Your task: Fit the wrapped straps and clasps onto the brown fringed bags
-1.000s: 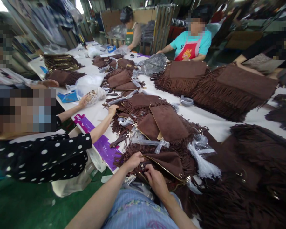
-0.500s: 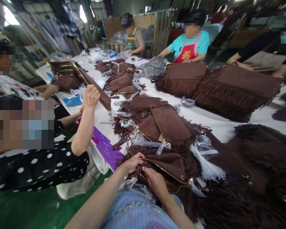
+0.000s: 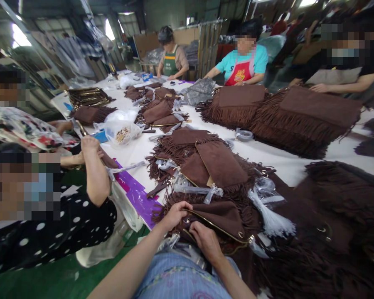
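Note:
A dark brown handbag [image 3: 226, 214] with a gold zip round its mouth lies in front of me, its mouth partly open. My left hand [image 3: 176, 216] is closed on the far edge of the mouth at its left end. At the near edge, my right hand [image 3: 205, 240] has its fingers curled in a pinch on the bag. A small metal snap shows between my hands. The inside of the bag is mostly hidden. Just beyond it lie brown fringed bags [image 3: 222, 164] in a heap, with clear plastic wrapping and a bundle of white strings [image 3: 277, 222].
Big fringed bag stacks [image 3: 318, 106] stand at the right back, and more brown fringe [image 3: 339, 207] lies at the near right. A plastic bag of small gold parts [image 3: 123, 133] rests left on the white table [image 3: 134, 151]. Co-workers sit close at my left and across the table.
My right hand has shifted slightly right and down; my left hand keeps its hold. The left co-worker's raised arm has come down left with a long brown piece, uncovering the plastic bag.

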`<action>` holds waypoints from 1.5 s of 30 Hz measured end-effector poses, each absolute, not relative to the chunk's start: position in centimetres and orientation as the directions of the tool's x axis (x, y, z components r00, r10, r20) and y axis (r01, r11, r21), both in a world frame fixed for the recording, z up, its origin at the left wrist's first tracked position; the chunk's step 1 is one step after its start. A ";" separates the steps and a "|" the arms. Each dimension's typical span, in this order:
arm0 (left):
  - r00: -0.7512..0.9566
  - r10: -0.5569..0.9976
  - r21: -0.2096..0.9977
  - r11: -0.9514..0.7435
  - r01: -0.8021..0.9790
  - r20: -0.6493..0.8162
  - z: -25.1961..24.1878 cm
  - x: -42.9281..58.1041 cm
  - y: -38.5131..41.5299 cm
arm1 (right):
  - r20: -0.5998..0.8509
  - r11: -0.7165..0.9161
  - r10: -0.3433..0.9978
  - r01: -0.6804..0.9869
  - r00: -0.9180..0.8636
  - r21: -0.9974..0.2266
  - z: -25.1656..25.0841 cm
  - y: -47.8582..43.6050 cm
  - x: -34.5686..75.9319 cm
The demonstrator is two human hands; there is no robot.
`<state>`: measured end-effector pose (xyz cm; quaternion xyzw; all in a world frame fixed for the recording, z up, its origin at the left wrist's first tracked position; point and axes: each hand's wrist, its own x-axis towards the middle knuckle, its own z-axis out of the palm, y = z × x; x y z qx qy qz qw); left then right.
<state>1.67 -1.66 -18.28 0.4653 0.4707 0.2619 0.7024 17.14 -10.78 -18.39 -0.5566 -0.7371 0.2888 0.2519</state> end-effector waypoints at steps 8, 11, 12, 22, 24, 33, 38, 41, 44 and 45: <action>0.604 0.780 0.892 -0.147 0.428 -0.161 -14.9 -0.5 -2.6 | 0.052 0.197 0.970 0.637 -0.239 -0.745 -17.9 -11.0 17.3; 0.687 0.715 0.762 -0.370 0.532 -0.132 -14.2 -0.2 -3.7 | 0.047 0.198 0.968 0.642 -0.245 -0.740 -17.7 -10.8 17.2; 0.695 0.708 0.716 -0.420 0.558 -0.126 -14.0 0.0 -3.9 | 0.044 0.199 0.968 0.648 -0.249 -0.735 -17.6 -10.8 17.2; 0.688 0.725 0.646 -0.509 0.569 -0.034 -7.8 1.9 -5.3 | 0.135 0.120 0.990 0.739 -0.039 -0.663 -14.3 -13.4 18.9; 0.681 0.731 0.765 -0.416 0.492 -0.040 -6.5 2.5 -6.3 | 0.092 0.064 0.996 0.585 0.017 -0.808 -12.9 -13.5 18.9; 0.625 0.780 0.914 -0.232 0.333 -0.030 -4.8 3.7 -9.0 | -0.034 -0.057 0.974 0.095 0.224 -0.994 -10.3 -11.3 18.1; 0.565 0.819 0.943 -0.106 0.316 -0.098 -6.4 4.0 -9.0 | 0.109 0.053 0.975 0.271 0.194 -0.961 -9.5 -11.3 17.8; 0.601 0.796 0.959 -0.117 0.260 -0.066 -7.3 4.2 -9.2 | 0.067 0.029 0.984 0.221 0.165 -0.975 -9.3 -11.3 17.7; 0.549 0.828 0.966 -0.034 0.257 -0.117 -7.9 4.3 -9.2 | -0.067 -0.072 0.986 0.026 0.153 -0.997 -9.5 -11.3 17.8; 0.546 0.820 0.971 0.045 0.236 -0.171 -8.0 4.3 -9.2 | -0.110 -0.104 0.983 -0.051 0.144 -0.993 -9.6 -11.3 17.8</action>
